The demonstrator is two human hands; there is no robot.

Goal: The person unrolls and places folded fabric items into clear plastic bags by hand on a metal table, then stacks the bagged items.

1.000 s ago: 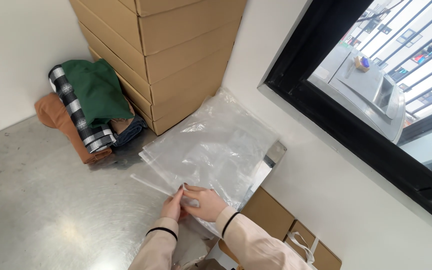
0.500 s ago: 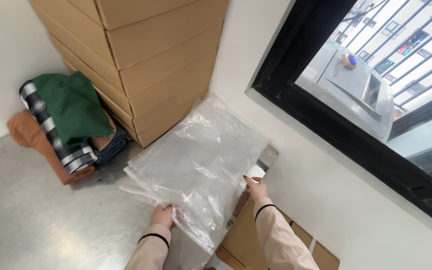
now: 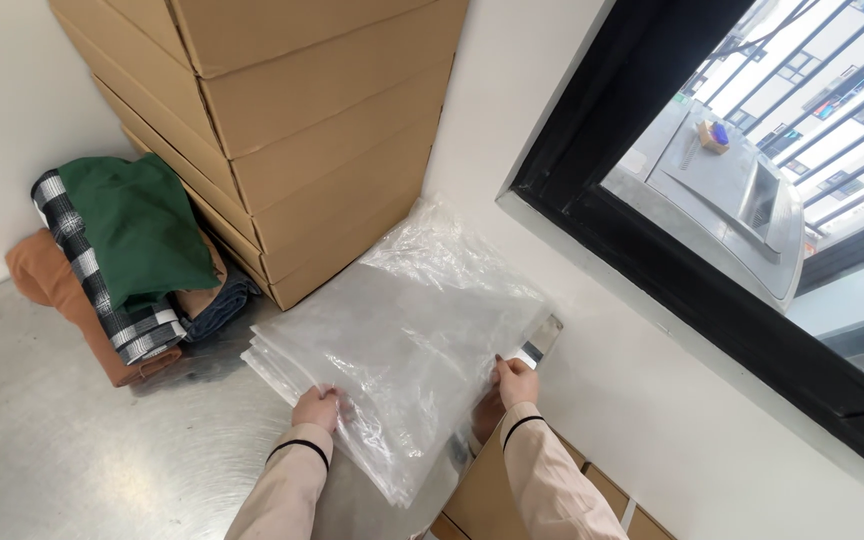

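Plastic bags (image 3: 402,350), clear, lie in a loose stack at the corner of a metal table (image 3: 42,450), close to the white wall (image 3: 612,400) beneath a black-framed window (image 3: 672,250). Stack overhangs the table's right edge slightly; one bright strip of table edge shows just past it.

Left hand (image 3: 317,408): fingers curled over the near-left edge of the stack, pinching the top sheets. Right hand (image 3: 518,382): closed on the right edge of the stack, thumb on top, the other fingers hidden beneath the film. Both sleeves are beige with dark cuffs.

Surroundings: stacked cardboard boxes (image 3: 292,130) stand just behind the bags, touching or nearly touching the far edge; cannot tell which. Folded clothes (image 3: 122,260), green, checked, brown and denim, sit to the left, well apart from the hands. More brown cartons (image 3: 512,490) sit below the table edge on the right.

Risks, as judged:
- Film is slick and layers are unfixed. Gripping only the top sheets may peel them off while the lower sheets stay behind or fan out.
- Overhang on the right: any pull toward that side could slide the lower sheets off the table onto the cartons below.
- Uneven pull between the two hands would skew the stack and wrinkle it.
- Far edge may catch against the boxes if the stack is pushed back.
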